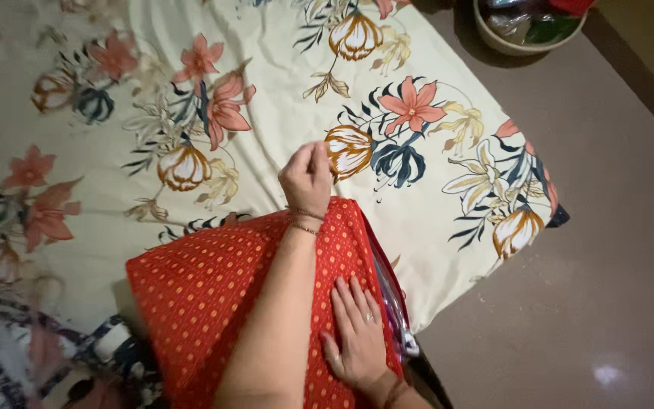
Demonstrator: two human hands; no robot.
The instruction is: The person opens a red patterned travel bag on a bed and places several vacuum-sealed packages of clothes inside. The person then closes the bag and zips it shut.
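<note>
Red dotted cloth (213,295) mid-fold on the floral sheet (433,174)

Left hand (308,176) pinching the cloth's far edge w/ fingers closed, right hand (357,337) pressed flat, fingers spread, on the near part – looks partly folded, edges not squared yet. Basket (527,30) sits on the floor top right.

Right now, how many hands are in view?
2. The left hand is raised at the far edge of the red dotted cloth, fingers pinched. The right hand lies flat on that cloth near its right edge. No others show.
</note>
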